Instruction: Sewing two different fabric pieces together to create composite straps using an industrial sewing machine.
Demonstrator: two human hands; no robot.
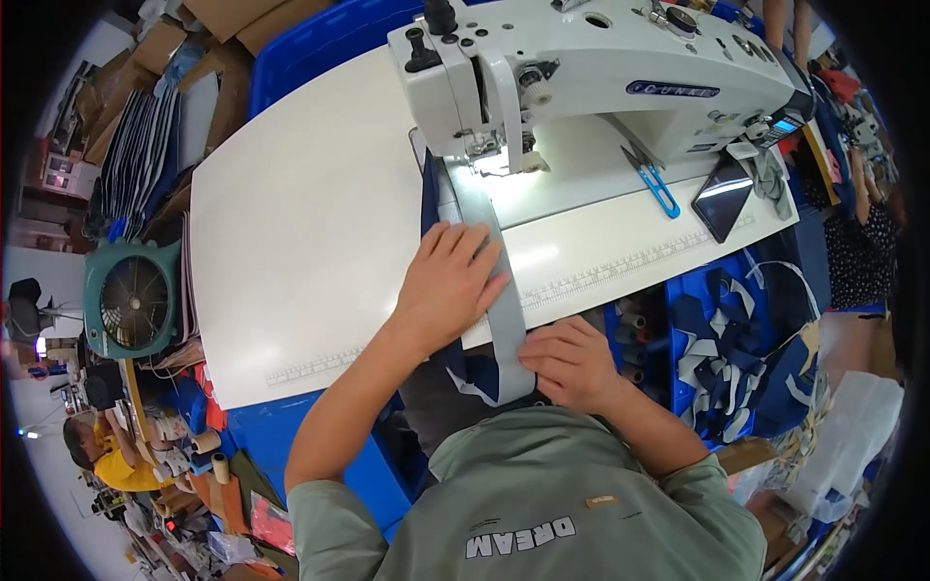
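Observation:
A long grey fabric strip lies over navy fabric, running from under the sewing machine's needle area toward my lap. Its near end hangs over the table's front edge. My left hand lies flat on the strip and navy cloth just in front of the machine head, fingers stretched forward and thumb out to the right. At the front edge, my right hand grips the strip's right side with bent fingers; the thumb is hidden. A lamp brightly lights the needle area, where fine detail is washed out.
Blue thread snips and a black phone lie on the white table, right of the strip. A blue bin of navy and grey scraps stands at right. A green fan and a person in yellow are at left.

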